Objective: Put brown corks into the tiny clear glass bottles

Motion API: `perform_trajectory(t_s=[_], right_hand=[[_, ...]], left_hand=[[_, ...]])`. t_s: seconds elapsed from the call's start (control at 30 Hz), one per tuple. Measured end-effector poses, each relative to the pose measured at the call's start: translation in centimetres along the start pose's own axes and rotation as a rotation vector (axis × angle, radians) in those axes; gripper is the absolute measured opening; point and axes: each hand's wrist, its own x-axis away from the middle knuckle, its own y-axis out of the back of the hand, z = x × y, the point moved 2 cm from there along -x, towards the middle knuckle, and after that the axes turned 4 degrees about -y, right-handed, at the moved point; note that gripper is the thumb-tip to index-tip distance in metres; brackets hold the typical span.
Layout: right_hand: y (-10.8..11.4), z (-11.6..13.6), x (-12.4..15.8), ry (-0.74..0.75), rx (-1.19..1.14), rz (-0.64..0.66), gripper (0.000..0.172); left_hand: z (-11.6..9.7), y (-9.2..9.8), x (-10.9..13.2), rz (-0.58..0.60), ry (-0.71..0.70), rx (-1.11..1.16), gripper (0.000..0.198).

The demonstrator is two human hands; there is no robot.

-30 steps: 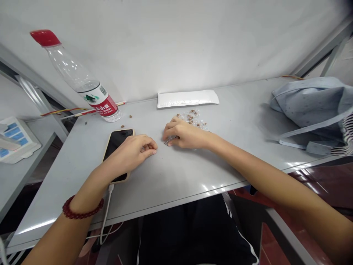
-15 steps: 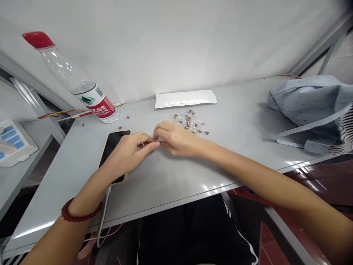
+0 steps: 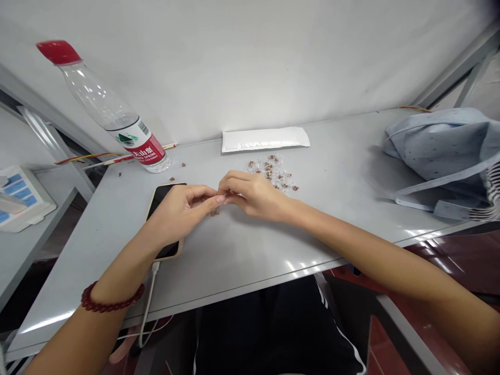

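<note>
My left hand point(image 3: 191, 205) and my right hand point(image 3: 252, 194) meet fingertip to fingertip over the grey table point(image 3: 250, 255). Both are closed in a pinch, and whatever lies between the fingertips is too small and too covered to name. Small brown pieces point(image 3: 214, 212) show just under my left thumb. Beyond my right hand lies a loose pile of small brown pieces with clear plastic bits point(image 3: 273, 172). A phone point(image 3: 169, 251) with a pale case lies partly beneath my left hand and wrist.
A red-capped water bottle point(image 3: 128, 135) stands at the back left. Against the wall lies a white padded packet point(image 3: 265, 139). A light blue cloth bag point(image 3: 441, 146) sits on the right. A white cable point(image 3: 147, 307) runs from the phone over the table's front edge.
My hands stay together at nearly the same place, with the left fingers shifted slightly. Brown pieces now show on the table below my left thumb, where none were visible before.
</note>
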Motion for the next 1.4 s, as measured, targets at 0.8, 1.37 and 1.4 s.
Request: perform_trajectory(t_s=[0.8, 1.37, 1.4], right_hand=[[0.4, -0.1, -0.1, -0.453, -0.746, 0.115, 0.009], [3.3, -3.2, -0.4, -0.424, 0.237, 0.018, 0.015], [3.3, -3.3, -0.4, -0.439, 0.242, 0.027, 0.016]], left_hand=[[-0.5, 0.4, 0.1, -0.010, 0.062, 0.106, 0.034], [1.1, -0.3, 0.2, 0.203, -0.053, -0.225, 0.028], [1.1, -0.4, 0.2, 0.219, -0.062, -0.220, 0.026]])
